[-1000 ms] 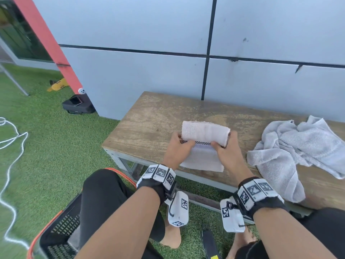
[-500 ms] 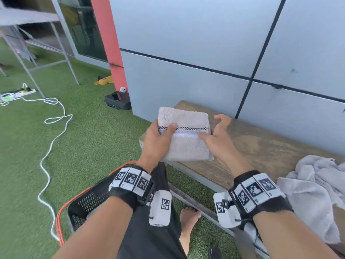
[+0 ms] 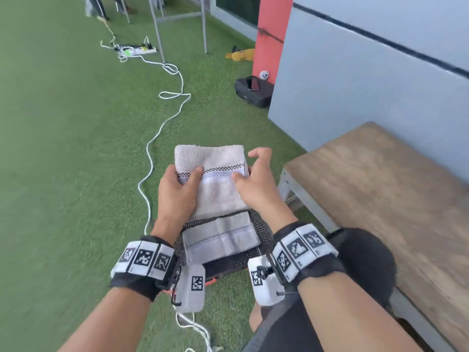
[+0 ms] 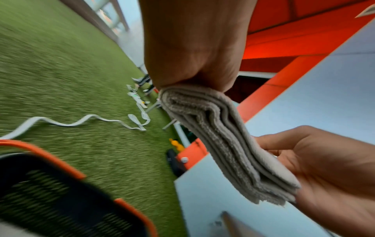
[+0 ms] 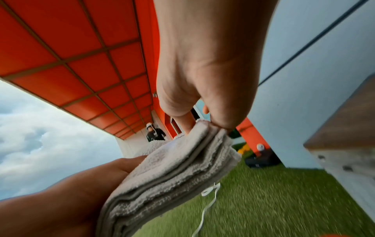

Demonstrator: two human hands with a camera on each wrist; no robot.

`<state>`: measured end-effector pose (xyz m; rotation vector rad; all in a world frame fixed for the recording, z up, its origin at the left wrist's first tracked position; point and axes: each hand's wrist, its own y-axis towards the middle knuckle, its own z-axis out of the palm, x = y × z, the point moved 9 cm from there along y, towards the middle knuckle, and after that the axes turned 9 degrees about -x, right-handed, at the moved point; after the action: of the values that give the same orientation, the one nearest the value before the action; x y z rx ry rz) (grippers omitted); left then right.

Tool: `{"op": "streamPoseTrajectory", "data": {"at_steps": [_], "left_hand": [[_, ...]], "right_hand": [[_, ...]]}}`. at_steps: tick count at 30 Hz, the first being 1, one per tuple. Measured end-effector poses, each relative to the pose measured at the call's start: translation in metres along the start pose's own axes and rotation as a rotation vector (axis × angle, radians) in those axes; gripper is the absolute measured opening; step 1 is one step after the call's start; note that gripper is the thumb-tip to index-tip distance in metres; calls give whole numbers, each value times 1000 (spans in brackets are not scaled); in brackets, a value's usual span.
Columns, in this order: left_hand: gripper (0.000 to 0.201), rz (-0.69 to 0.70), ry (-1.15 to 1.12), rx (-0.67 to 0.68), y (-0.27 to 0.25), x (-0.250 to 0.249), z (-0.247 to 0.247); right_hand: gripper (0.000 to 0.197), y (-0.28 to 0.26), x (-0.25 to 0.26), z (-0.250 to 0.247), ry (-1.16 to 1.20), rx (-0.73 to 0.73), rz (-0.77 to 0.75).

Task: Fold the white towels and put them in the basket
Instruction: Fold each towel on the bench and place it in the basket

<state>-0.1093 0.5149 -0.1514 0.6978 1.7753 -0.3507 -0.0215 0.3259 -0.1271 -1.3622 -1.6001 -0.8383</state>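
You hold the folded towel [image 3: 212, 180] at frame center, above the basket [image 3: 264, 231] where 1 towel [image 3: 220, 240] already lies. Your left hand [image 3: 177, 193] grips 1 edge; your right hand [image 3: 256, 185] pinches the other, upper fingers loose. Next, lower it flat.

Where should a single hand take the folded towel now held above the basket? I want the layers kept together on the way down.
Judging by its shape, grip the folded towel at the left side, where the left hand pinches it: thumb on top, fingers beneath, clamping the whole stack. The left wrist view shows the layers fanning loose toward the right hand.
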Motion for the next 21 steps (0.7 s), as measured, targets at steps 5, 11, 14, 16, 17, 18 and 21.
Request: {"op": "streamPoseTrajectory", "data": {"at_steps": [5, 11, 14, 16, 17, 18, 21], "left_hand": [[39, -254, 167, 72, -1, 97, 10], [37, -596, 222, 159, -36, 218, 39], [45, -738, 165, 139, -64, 262, 46], [34, -779, 158, 188, -79, 284, 53], [24, -796, 154, 223, -84, 291, 59], [13, -807, 161, 254, -87, 297, 63], [12, -775, 219, 277, -78, 308, 70]], "right_hand": [[33, 19, -75, 77, -125, 186, 121], [36, 17, -188, 138, -222, 365, 344], [39, 6, -236, 153, -299, 515, 430], [42, 2, -261, 159, -342, 597, 470], [43, 2, -269, 161, -357, 617, 481], [43, 2, -275, 164, -362, 628, 493], [43, 8, -285, 174, -367, 648, 503]]}}
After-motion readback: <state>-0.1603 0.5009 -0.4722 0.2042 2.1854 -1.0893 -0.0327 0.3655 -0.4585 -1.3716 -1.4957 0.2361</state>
